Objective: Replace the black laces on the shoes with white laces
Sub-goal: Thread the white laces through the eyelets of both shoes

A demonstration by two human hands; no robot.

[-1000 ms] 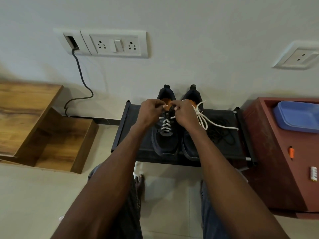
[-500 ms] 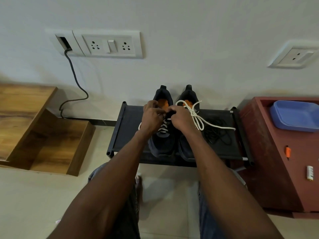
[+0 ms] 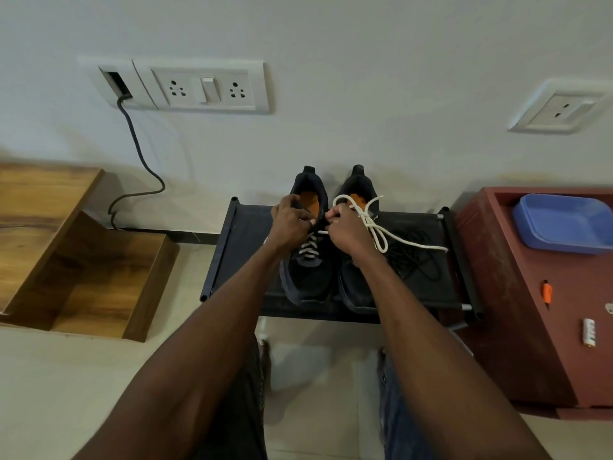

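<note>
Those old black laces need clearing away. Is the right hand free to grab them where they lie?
Probably not yet: the right hand is pinching the white lace. The black laces lie uncovered beside it, on the rack.

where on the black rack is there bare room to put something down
Bare: the rack strip between its left rail and the left shoe. Crowded: right of the right shoe, where black laces and a white lace lie.

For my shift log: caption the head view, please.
Both hands, left and right, pinch the white lace on the left black shoe on the black rack.
</note>
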